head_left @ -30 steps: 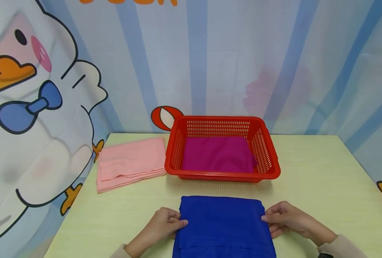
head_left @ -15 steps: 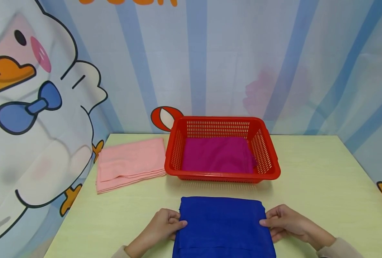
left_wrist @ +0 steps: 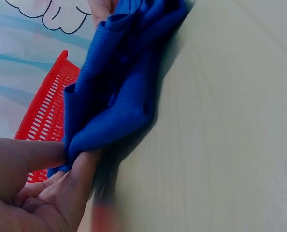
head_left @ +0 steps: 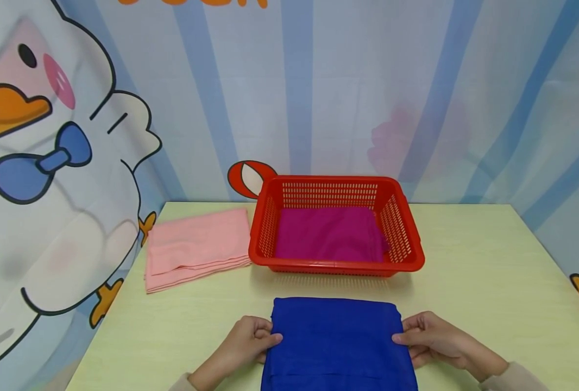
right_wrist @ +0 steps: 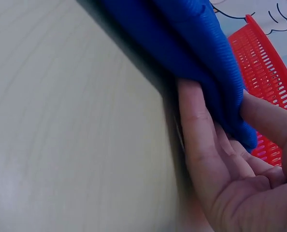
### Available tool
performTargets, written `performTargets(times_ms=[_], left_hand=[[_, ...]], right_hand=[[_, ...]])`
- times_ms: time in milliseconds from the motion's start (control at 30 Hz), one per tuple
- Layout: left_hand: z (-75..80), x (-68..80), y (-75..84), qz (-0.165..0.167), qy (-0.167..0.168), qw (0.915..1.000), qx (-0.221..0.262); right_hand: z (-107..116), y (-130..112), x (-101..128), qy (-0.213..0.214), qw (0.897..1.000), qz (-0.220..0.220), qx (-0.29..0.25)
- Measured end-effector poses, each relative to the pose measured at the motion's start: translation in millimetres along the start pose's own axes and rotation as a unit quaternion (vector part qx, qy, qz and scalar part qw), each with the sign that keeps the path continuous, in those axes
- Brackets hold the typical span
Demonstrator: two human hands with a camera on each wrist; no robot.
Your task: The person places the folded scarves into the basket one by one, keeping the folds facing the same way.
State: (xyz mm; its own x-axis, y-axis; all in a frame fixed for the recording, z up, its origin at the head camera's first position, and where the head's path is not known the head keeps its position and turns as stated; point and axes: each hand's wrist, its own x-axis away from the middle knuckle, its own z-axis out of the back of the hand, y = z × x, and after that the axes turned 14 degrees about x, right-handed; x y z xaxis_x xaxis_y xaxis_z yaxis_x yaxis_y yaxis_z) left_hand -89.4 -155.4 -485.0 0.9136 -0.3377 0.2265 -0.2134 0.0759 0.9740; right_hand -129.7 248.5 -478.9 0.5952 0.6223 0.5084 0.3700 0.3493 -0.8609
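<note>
A folded blue cloth (head_left: 338,342) lies at the front of the table, its near part cut off by the head view's lower edge. My left hand (head_left: 247,342) pinches its left side, thumb on top and fingers beneath. On the opposite side my right hand (head_left: 433,339) grips the edge the same way. In the left wrist view the blue cloth (left_wrist: 119,96) shows several loose, rounded layers between thumb and fingers. The right wrist view has the thumb over the cloth (right_wrist: 196,53) and the fingers tucked under it.
Behind the blue cloth stands a red plastic basket (head_left: 335,267) with a folded magenta cloth (head_left: 328,233) inside. Left of the basket, close to its side, lies a folded pink cloth (head_left: 199,241). A printed curtain (head_left: 338,92) hangs along the back of the pale table (head_left: 485,271).
My right thumb has shifted slightly inward and down over the cloth's right edge. The left hand, blue cloth and basket stay practically where they were.
</note>
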Motion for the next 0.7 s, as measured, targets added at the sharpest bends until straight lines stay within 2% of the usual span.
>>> performTargets(times_ms=[167, 433, 700], left_hand=[[0.9, -0.5, -1.2, 0.002, -0.002, 1.0, 0.001], [1.6, 1.9, 1.4, 0.008, -0.005, 0.9995, 0.03], [3.7, 0.5, -0.7, 0.029, -0.01, 0.9957, 0.088]], right_hand=[[-1.6, -0.4, -0.3, 0.009, 1.0, -0.003, -0.002], [-4.1, 0.2, 0.3, 0.036, 0.999, -0.008, -0.003], [-6.8, -2.9, 1.9, 0.047, 0.999, -0.001, -0.015]])
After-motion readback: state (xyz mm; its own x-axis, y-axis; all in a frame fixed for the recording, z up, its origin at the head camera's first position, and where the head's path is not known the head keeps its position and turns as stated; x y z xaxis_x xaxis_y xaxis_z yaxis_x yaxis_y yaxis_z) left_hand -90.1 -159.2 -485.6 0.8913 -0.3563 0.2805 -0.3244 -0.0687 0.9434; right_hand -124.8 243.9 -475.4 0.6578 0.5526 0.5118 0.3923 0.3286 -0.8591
